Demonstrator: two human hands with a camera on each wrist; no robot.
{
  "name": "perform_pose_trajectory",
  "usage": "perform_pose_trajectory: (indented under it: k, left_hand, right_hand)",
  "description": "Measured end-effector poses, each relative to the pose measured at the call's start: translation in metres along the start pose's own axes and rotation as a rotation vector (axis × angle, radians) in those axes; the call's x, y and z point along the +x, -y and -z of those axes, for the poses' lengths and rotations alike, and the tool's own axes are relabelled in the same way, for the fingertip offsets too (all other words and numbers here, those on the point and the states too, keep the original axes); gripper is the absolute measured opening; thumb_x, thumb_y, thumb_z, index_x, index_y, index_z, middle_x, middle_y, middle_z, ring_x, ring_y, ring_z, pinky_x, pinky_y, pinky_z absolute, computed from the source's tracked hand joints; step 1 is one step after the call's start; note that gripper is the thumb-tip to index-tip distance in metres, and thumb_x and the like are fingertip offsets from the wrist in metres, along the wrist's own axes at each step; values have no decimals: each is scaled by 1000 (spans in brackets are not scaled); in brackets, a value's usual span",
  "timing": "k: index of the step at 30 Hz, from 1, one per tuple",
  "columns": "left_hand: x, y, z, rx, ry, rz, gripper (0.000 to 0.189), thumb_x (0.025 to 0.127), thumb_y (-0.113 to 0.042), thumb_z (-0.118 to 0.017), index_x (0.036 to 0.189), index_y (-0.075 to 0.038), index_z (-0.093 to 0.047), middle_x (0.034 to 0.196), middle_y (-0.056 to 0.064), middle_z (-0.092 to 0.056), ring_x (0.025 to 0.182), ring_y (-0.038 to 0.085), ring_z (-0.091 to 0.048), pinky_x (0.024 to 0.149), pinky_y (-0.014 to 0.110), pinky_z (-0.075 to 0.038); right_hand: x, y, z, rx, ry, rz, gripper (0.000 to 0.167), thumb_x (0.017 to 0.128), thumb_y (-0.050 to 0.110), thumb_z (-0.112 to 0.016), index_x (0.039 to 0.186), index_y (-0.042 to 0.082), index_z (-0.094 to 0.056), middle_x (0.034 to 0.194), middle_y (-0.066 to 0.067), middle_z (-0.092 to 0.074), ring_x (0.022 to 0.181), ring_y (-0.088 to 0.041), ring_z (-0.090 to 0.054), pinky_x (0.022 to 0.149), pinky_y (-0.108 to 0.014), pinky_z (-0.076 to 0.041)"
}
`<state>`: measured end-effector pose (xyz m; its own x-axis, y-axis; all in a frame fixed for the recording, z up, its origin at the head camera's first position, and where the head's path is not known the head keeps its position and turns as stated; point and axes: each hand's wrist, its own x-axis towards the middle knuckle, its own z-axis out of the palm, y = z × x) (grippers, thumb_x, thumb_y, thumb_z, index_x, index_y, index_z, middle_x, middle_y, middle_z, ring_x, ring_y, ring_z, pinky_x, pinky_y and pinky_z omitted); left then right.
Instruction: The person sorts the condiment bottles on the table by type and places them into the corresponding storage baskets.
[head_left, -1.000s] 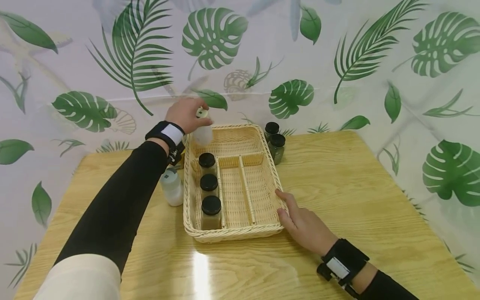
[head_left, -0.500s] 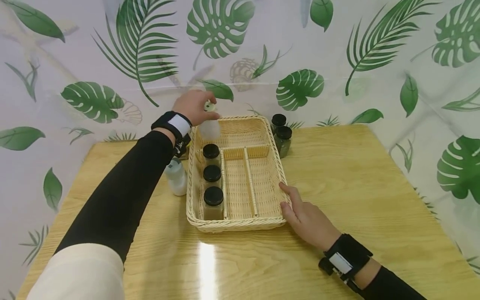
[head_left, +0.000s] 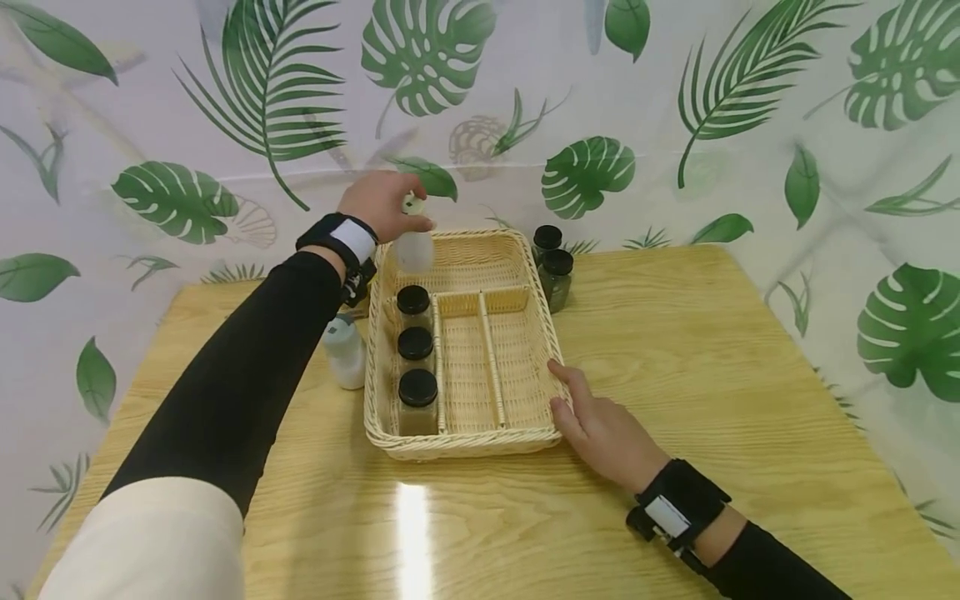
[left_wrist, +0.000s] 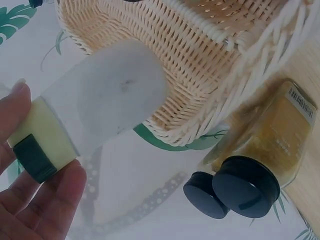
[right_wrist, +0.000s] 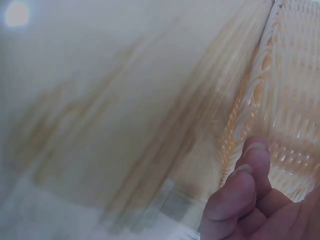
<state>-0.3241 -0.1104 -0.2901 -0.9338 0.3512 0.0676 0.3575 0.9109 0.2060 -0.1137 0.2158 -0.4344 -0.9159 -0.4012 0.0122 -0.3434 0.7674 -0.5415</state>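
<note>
Thumb and fingers of my left hand (head_left: 382,204) pinch a cloudy white plastic shaker bottle (left_wrist: 110,95) by its pale yellow cap (left_wrist: 45,140), which has a dark green flap. The bottle is held over the back left corner of a wicker basket (head_left: 465,442). At the basket's right front side, my right hand (head_left: 607,437) grips the rim, thumb and index fingertip at the edge; its other fingers are hidden in the head view. A row of three black-lidded jars (head_left: 417,387) stands in the left compartment.
Left of the basket stands another white shaker bottle (head_left: 345,354). Two dark jars with black lids (head_left: 557,279) stand beyond its right side. In the left wrist view, jars with golden contents (left_wrist: 275,135) are beside the basket. A leaf-printed cloth (head_left: 480,108) hangs behind the wooden table (head_left: 675,333).
The head view has shifted slightly. Both hands, the shaker bottle and the basket keep nearly the same places relative to one another.
</note>
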Motion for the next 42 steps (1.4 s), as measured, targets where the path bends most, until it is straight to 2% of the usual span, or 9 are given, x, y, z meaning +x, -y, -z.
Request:
perform_pose_trajectory:
  k: [3,8,12,19,25,34,42]
  left_hand:
    - [-1,2,-5,-15,1,13,49,92,-40,-72,130,-11,-62,130,12,-64,113,34,-61,94,49,-50]
    - [-10,9,-19,-31,43,46,49,91,-38,-73,130,-10,-63,129,14,-65,111,35,-62,90,48,-52]
    - [-12,16,-28,-28,54,66,49,91,-37,-74,129,-10,-63,130,15,-64,109,37,-62,87,48,-53]
    - [-6,21,-36,-4,71,42,49,88,-37,-77,127,-11,-64,129,14,-65,111,38,-61,90,51,-51]
    - [-9,18,-43,-5,87,32,50,88,-38,-77,127,-10,-64,128,14,-65,109,37,-62,88,51,-52]
    - [-11,14,-48,14,94,-5,51,87,-39,-78,129,-13,-63,127,13,-65,106,36,-63,87,51,-52]
    - [-10,-1,-45,27,99,-27,51,89,-39,-76,131,-13,-63,130,12,-64,110,34,-63,89,50,-52]
  right_hand:
    - [2,4,-2,-14,-6,9,52,108,34,-42,154,15,-26,62,2,-53,63,-12,-57,60,-32,-48]
    - [5,9,-4,-16,22,12,53,108,36,-40,155,16,-25,56,6,-47,55,-11,-50,55,-30,-44]
    - [6,10,-4,-23,13,22,53,108,35,-40,155,16,-25,53,6,-43,51,-11,-45,53,-29,-41]
    - [1,7,-2,-20,-8,-3,52,108,34,-40,155,17,-25,53,5,-44,51,-11,-47,53,-29,-41]
    - [-4,6,-3,-9,-3,-11,52,108,40,-36,155,20,-25,52,5,-44,49,-11,-46,53,-30,-42]
    - [-7,4,-2,-13,-10,-12,51,109,37,-36,156,21,-24,54,4,-47,54,-11,-50,59,-32,-46]
    - [-8,-1,-1,-19,-32,-23,51,109,35,-38,156,20,-25,55,3,-47,53,-11,-49,57,-31,-45]
